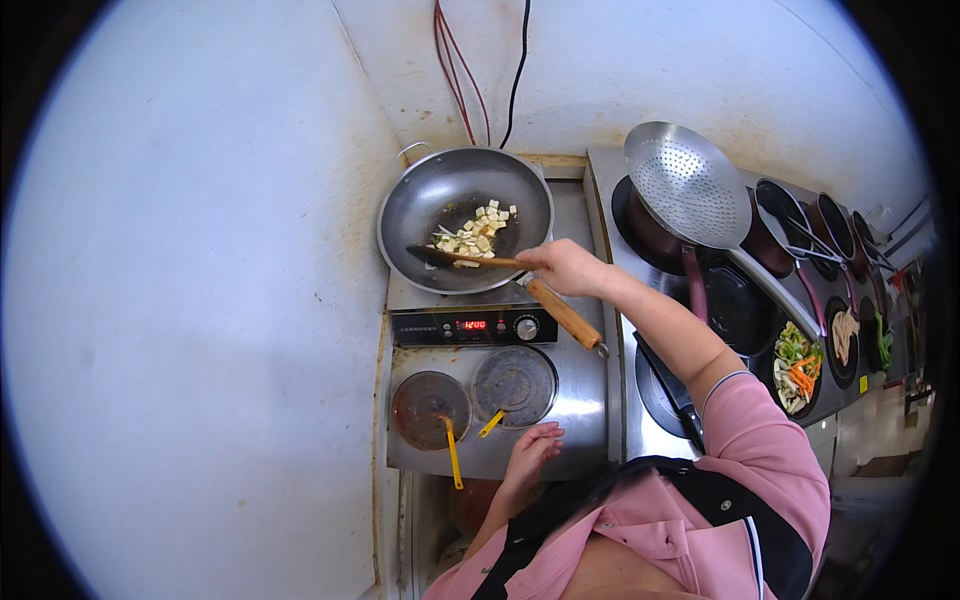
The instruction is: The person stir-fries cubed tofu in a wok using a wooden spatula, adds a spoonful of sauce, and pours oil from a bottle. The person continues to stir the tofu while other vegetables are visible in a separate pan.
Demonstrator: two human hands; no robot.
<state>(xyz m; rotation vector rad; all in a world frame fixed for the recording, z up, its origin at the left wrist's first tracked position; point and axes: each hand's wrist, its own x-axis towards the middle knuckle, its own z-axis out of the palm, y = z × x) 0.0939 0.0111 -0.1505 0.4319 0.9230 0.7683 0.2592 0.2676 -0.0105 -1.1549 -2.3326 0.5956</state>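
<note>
My right hand [571,268] grips the handle of a wooden spatula [480,261], whose dark blade rests in a wok [420,206]. Pale cubes that look like tofu [480,236] lie in the wok with some thin slivers, just beyond the blade. The wok's wooden handle [562,315] juts out below my right hand, toward the lower right. Near the counter's front edge, my left hand [534,456] is held with loosely bent fingers and nothing in it. It is closest to a round lidded container [516,382] with a yellow handle sticking out.
Under the wok is an induction cooker [427,328] with a lit display. Another lidded container [431,409] stands at left. To the right, a large perforated ladle [686,176] rests over a pot, several pots stand behind, and cut vegetables [796,371] fill a plate. Cables [454,67] hang along the wall.
</note>
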